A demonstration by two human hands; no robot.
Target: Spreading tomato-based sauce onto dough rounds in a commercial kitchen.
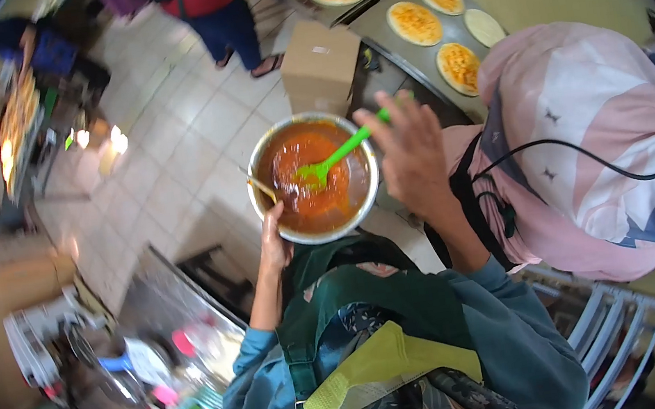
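My left hand grips the left rim of a round metal bowl, held in front of my body. Orange-red sauce covers the inside of the bowl. A thin metal spoon leans on the left rim, close to my left thumb. The bright green spatula dips its head into the sauce, and its handle slants up to the right. Around the upper part of that handle are the fingers of my right hand, slightly blurred, to the right of the bowl.
A person in a patterned headscarf is close on my right. Flat dough rounds, many topped, lie on metal surfaces beyond. An open cardboard box stands ahead. Lower left is a cluttered table; other people stand farther off.
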